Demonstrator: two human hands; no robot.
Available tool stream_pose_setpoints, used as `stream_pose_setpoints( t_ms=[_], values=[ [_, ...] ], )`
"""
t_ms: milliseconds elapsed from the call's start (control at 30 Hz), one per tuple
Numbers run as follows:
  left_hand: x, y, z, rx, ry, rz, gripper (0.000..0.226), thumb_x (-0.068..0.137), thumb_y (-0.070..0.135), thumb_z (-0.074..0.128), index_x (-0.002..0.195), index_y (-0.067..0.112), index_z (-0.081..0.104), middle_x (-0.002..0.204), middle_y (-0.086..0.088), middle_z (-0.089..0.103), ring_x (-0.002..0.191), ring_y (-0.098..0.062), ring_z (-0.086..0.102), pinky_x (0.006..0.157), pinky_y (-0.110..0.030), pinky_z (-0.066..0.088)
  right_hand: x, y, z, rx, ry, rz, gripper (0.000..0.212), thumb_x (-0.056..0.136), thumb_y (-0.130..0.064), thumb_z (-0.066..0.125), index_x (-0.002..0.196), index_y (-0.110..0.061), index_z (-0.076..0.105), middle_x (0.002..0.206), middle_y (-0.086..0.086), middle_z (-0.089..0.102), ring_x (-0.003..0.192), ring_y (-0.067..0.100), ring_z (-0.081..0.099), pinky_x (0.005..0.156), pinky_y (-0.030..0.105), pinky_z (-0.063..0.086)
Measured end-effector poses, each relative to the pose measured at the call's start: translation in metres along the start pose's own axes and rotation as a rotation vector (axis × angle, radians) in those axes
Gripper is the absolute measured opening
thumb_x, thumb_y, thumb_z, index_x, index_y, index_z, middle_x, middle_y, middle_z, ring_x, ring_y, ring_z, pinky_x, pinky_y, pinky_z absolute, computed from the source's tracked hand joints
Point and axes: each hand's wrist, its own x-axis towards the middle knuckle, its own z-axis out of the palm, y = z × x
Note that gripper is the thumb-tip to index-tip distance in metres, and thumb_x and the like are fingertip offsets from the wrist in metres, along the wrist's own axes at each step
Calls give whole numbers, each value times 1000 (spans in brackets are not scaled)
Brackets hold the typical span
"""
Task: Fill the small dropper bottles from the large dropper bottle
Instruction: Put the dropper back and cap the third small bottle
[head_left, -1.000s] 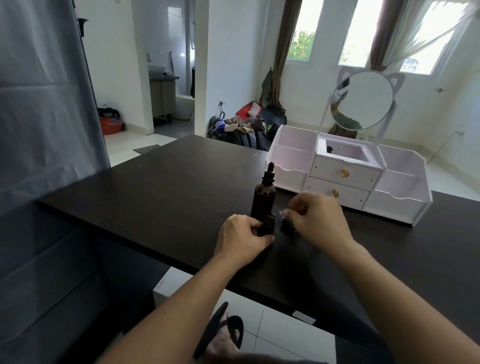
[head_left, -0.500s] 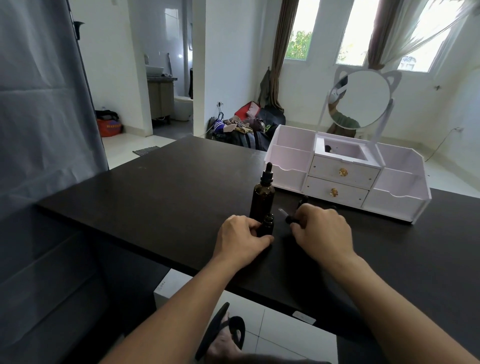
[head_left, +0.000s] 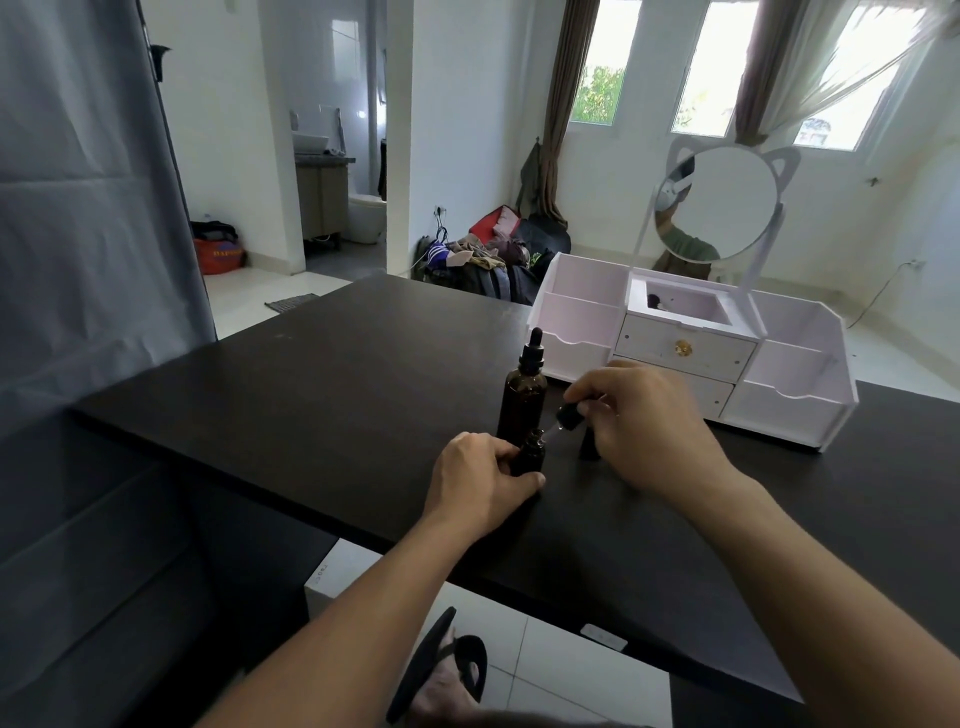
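On a dark table (head_left: 322, 395) in a bright, white-walled room, the left hand (head_left: 480, 480) grips a small dropper bottle (head_left: 531, 453) just near of the large dropper bottle (head_left: 523, 397). The right hand (head_left: 641, 423) pinches a dropper cap (head_left: 569, 415), its glass tip angled at the small bottle's mouth. A white organizer (head_left: 779, 374) with a mirror stands far right.

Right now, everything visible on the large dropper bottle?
The large dropper bottle stands upright on the black table, dark amber, glass by its look, with a black dropper cap and rubber bulb still on. Neither hand grips it. It stands just behind the small bottle held by the left hand; liquid level can't be read.
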Motion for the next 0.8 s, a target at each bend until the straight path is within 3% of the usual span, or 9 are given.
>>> stream_pose_setpoints(
  t_ms=[100,333,500,800],
  values=[
    [1,-2,1,2,5,15,31,75,48,75,96,26,75,81,4,62,83,-12,58,68,-25,43,5,-4,-2,-18,2,-40,21,90,-5,62,99,-19,76,100,0,66,83,17,58,73,30,49],
    [3,-5,3,3,1,37,32,76,48,74,97,24,76,81,3,65,83,-12,58,70,-25,45,14,-10,-2,-118,-19,-67,26,91,-5,59,107,-20,73,110,0,66,89,20,57,70,25,35],
    [3,-6,3,12,-10,33,33,77,49,73,98,24,75,83,3,65,88,-14,59,76,-28,49,18,-12,-2,-139,-34,-83,27,90,-4,59,105,-21,74,110,-1,66,97,25,61,71,28,41],
    [4,-7,5,17,-22,-28,36,75,51,75,102,27,73,95,1,64,86,-13,61,78,-27,52,21,-9,14,-129,-288,-201,32,86,2,58,108,-15,73,113,3,66,100,20,62,81,21,44]
  ],
)
